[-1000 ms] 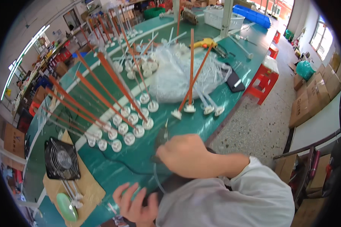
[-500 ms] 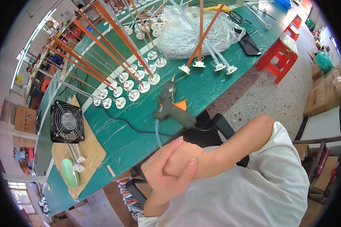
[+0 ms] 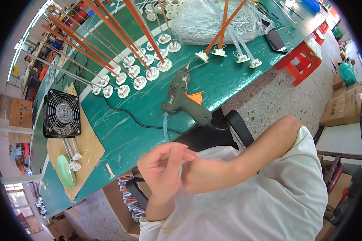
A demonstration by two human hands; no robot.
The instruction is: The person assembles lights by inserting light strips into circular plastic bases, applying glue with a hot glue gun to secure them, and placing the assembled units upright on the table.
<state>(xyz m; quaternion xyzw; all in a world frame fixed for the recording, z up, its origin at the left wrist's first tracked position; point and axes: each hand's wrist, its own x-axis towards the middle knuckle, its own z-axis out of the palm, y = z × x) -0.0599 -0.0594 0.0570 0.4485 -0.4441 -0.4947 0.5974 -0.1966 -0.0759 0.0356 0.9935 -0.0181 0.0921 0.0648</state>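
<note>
My left hand (image 3: pixel 161 170) is up in front of my chest, its fingers curled and pressed together with the thumb over them. Its fingertips are against the back of my right hand (image 3: pixel 201 175). That hand is bent at the wrist, and its fingers are hidden from view. Beyond them on the green table lies a dark hot glue gun (image 3: pixel 185 98) with an orange trigger, its nozzle pointing away. A pale blue glue stick (image 3: pixel 165 126) comes from its rear end. No tool or part shows in either hand.
Rows of white round bases (image 3: pixel 139 82) with upright orange and silver strips stand beyond. A plastic bag of white sticks (image 3: pixel 213 24), a phone (image 3: pixel 275 40), a black fan (image 3: pixel 61 113) on cardboard (image 3: pixel 92 144) and a green dish (image 3: pixel 66 172) are around. Red stools (image 3: pixel 303 66) stand right.
My left hand has loosened its wrap around my right hand and drawn slightly left, its fingers now bunched at the top. The view has shifted, so the table things appear higher.
</note>
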